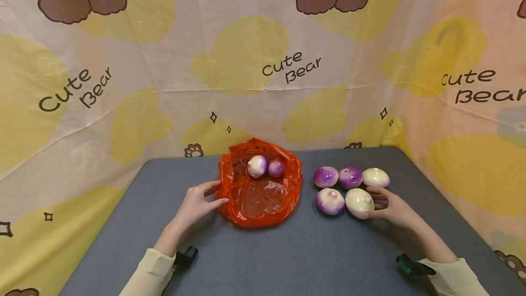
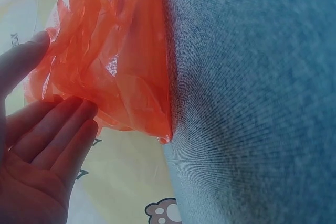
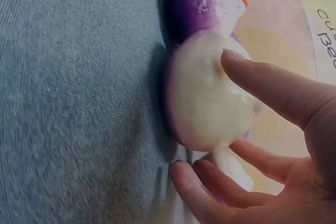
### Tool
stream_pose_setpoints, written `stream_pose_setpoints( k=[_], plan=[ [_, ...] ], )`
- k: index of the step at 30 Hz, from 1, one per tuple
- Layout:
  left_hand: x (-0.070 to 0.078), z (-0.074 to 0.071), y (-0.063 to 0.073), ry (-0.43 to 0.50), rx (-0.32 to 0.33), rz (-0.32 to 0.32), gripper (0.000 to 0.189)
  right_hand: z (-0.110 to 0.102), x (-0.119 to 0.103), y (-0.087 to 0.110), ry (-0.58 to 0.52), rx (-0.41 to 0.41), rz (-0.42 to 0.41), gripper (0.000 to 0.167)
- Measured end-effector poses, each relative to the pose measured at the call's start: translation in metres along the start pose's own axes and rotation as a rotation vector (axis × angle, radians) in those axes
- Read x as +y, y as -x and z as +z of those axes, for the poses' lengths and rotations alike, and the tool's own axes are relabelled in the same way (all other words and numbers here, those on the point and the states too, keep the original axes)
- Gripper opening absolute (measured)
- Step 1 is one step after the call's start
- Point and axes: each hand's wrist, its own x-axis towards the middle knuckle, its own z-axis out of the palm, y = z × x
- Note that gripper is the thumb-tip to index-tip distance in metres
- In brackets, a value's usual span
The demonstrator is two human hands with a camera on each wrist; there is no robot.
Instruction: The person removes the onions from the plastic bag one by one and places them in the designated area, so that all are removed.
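In the head view my left hand (image 1: 199,203) is at the left side of an orange-red plastic bag (image 1: 293,195) whose mouth faces up. Its fingers lie fairly straight along the bag's outside, the thumb touching near the rim, as the left wrist view shows too. Inside the bag are a white-and-purple turnip (image 1: 257,166) and a darker purple one (image 1: 277,167). My right hand (image 1: 390,207) is spread around the right side of a mostly white turnip (image 1: 358,202), which rests on the table. In the right wrist view its thumb overlaps the turnip's top, and lower fingers stand slightly apart from it.
Left of the white turnip sits a purple-and-white one (image 1: 330,201). Behind stand two purple turnips (image 1: 326,177) and a pale one (image 1: 376,177), close together. The grey table (image 1: 263,264) ends at a printed cloth backdrop (image 1: 246,58) at the back.
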Motion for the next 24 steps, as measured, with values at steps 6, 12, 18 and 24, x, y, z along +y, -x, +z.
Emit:
stream_pose_setpoints(
  k=[6,12,18,24],
  plan=[
    [0.001,-0.001,0.000,-0.001,-0.002,-0.002,0.057,-0.009,-0.002,0.006,0.026,0.016,0.004,0.073],
    [0.001,-0.001,-0.001,0.003,-0.001,0.001,0.057,-0.021,-0.016,0.008,0.083,0.054,0.046,0.069],
    [0.001,-0.002,0.000,0.005,-0.001,-0.009,0.058,-0.027,-0.034,0.003,0.114,0.069,0.027,0.067],
    [0.001,-0.001,-0.001,0.018,0.000,-0.013,0.059,-0.023,-0.050,-0.008,0.078,0.063,-0.023,0.061]
  ],
)
